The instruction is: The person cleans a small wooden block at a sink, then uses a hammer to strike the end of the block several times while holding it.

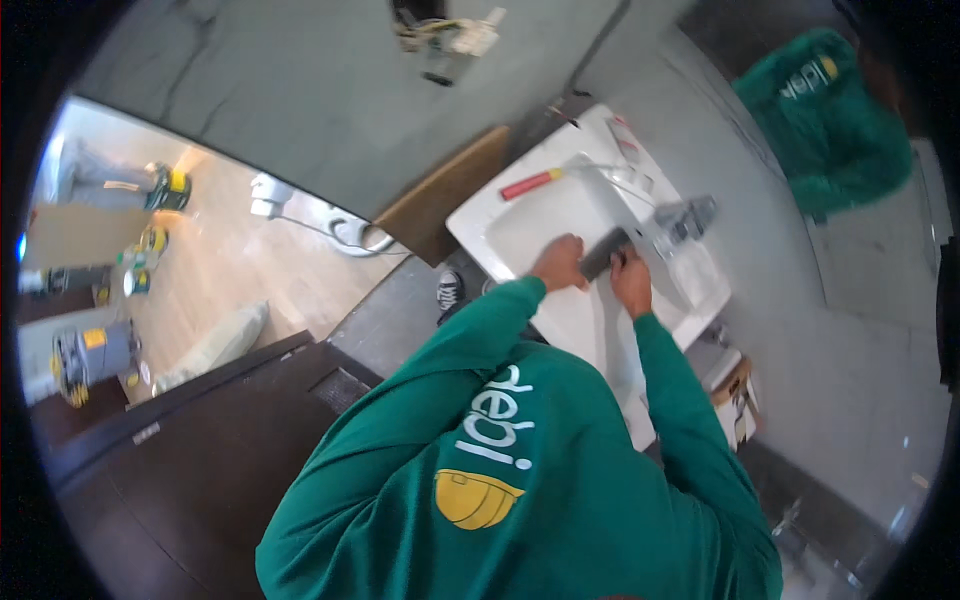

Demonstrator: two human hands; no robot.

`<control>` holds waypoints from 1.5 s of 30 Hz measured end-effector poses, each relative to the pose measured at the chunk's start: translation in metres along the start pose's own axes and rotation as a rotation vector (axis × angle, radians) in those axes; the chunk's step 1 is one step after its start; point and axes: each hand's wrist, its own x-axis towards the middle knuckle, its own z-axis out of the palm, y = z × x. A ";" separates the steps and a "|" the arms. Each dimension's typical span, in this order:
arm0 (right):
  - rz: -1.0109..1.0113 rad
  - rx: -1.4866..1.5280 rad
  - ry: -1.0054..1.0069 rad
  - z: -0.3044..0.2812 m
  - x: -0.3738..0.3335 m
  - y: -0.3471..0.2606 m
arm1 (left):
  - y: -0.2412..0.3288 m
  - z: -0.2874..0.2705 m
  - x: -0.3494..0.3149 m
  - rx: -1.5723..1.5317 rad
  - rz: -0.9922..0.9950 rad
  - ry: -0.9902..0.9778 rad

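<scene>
Over the basin of a white sink point(506, 236), I have a dark grey oblong piece point(604, 254) between my two hands; its exact kind cannot be made out. My left hand point(562, 263) is closed at its left end, fingers curled against it. At the other end, my right hand point(630, 281) pinches the piece with thumb and fingers. A tool with a red and yellow handle point(531, 185) rests on the sink's far left rim, beyond my left hand. The chrome faucet point(686, 219) stands right of my right hand.
A brown board point(440, 195) leans by the sink's left side. A mirror point(860, 255) hangs on the right wall. Through the doorway at left are a white sack point(215, 347), several tubs and a grey machine point(92, 355). A dark door point(190, 470) stands at lower left.
</scene>
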 end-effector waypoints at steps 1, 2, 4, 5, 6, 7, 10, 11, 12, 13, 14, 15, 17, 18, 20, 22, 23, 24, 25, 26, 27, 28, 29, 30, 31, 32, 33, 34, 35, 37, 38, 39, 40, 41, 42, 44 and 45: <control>-0.064 0.010 0.169 0.001 0.007 0.018 | 0.016 -0.006 0.000 0.031 -0.035 -0.039; 0.007 -0.049 0.118 0.004 0.000 0.017 | 0.016 -0.006 -0.003 0.065 -0.034 -0.055; 0.050 -0.054 0.030 0.011 -0.010 -0.003 | 0.016 -0.010 0.007 0.098 -0.043 -0.055; 0.033 -0.002 -0.018 0.016 -0.030 -0.014 | 0.016 -0.010 0.006 0.091 -0.064 -0.054; 0.056 -0.013 -0.145 0.008 -0.042 -0.041 | 0.012 -0.009 0.002 0.084 -0.103 -0.051; 0.060 -0.008 -0.116 0.007 -0.043 -0.038 | 0.015 -0.011 0.001 0.066 -0.091 -0.059; 0.053 0.008 0.042 0.003 -0.015 0.002 | 0.029 -0.012 0.000 0.043 -0.068 -0.093; 0.073 0.036 0.107 -0.002 0.000 0.000 | 0.027 -0.014 -0.001 0.066 -0.080 -0.088; 0.105 0.024 0.110 0.000 -0.001 -0.001 | 0.028 -0.016 0.001 0.087 -0.078 -0.087; 0.130 0.005 0.119 0.001 0.004 -0.005 | 0.025 -0.016 0.002 0.080 -0.078 -0.096; 0.153 0.012 0.057 0.007 -0.009 -0.012 | 0.023 -0.015 -0.002 0.073 -0.079 -0.105; 0.165 0.012 -0.007 0.013 -0.027 -0.021 | 0.022 -0.014 0.002 0.061 -0.080 -0.101; 0.090 0.004 -0.086 0.020 -0.041 -0.026 | 0.020 -0.012 0.005 0.075 -0.096 -0.074; 0.060 0.016 -0.060 0.019 -0.041 -0.022 | 0.018 -0.010 0.003 0.083 -0.106 -0.071; 0.048 0.056 0.079 0.015 -0.025 -0.008 | 0.026 -0.014 0.003 0.067 -0.090 -0.086; 0.108 0.030 0.149 0.008 0.000 -0.003 | 0.027 -0.014 0.005 0.084 -0.064 -0.105; 0.090 0.026 0.202 0.009 0.002 -0.002 | 0.026 -0.012 0.002 0.085 -0.078 -0.115; 0.131 0.050 0.139 0.013 -0.006 -0.008 | 0.022 -0.010 -0.001 0.086 -0.092 -0.115; 0.165 0.068 0.080 0.017 -0.020 -0.016 | 0.021 -0.009 0.003 0.084 -0.100 -0.109; 0.184 0.055 -0.053 0.022 -0.035 -0.022 | 0.021 -0.008 0.008 0.086 -0.090 -0.098; 0.170 0.074 -0.117 0.015 -0.050 -0.045 | 0.014 -0.008 0.005 0.096 -0.098 -0.086; 0.145 0.087 -0.116 0.013 -0.049 -0.041 | 0.015 -0.008 0.004 0.102 -0.098 -0.091; 0.121 0.099 -0.115 0.008 -0.045 -0.034 | 0.015 -0.009 0.006 0.104 -0.090 -0.094; 0.133 0.092 -0.037 0.002 -0.026 -0.021 | 0.020 -0.009 0.009 0.103 -0.082 -0.108; 0.150 0.087 0.035 0.000 -0.016 -0.009 | 0.025 -0.008 0.005 0.104 -0.080 -0.126; 0.177 0.086 0.034 0.007 -0.023 -0.008 | 0.028 -0.012 0.004 0.098 -0.064 -0.126; 0.188 0.076 0.045 0.008 -0.020 -0.009 | 0.027 -0.012 0.006 0.108 -0.066 -0.120; 0.200 0.066 0.057 0.010 -0.018 -0.010 | 0.027 -0.012 0.004 0.117 -0.067 -0.113; 0.211 0.055 0.069 0.012 -0.016 -0.012 | 0.027 -0.012 0.004 0.126 -0.069 -0.107; 0.153 0.096 -0.094 0.016 -0.045 -0.035 | 0.020 -0.010 0.007 0.122 -0.088 -0.079; 0.153 0.095 -0.093 0.008 -0.048 -0.042 | 0.017 -0.009 0.005 0.122 -0.104 -0.078; 0.157 0.097 -0.091 0.007 -0.051 -0.044 | 0.017 -0.011 0.006 0.123 -0.085 -0.086; 0.136 0.085 -0.005 0.007 -0.041 -0.032 | 0.023 -0.013 0.008 0.121 -0.067 -0.100; 0.119 0.074 0.078 0.008 -0.024 -0.013 | 0.028 -0.013 0.006 0.120 -0.050 -0.117; 0.166 0.085 0.153 0.007 -0.007 0.003 | 0.033 -0.012 0.004 0.111 -0.068 -0.132; 0.184 0.117 0.178 0.009 -0.005 -0.006 | 0.035 -0.016 0.005 0.101 -0.110 -0.130; 0.212 0.109 0.132 0.012 -0.007 -0.008 | 0.036 -0.017 0.008 0.109 -0.097 -0.128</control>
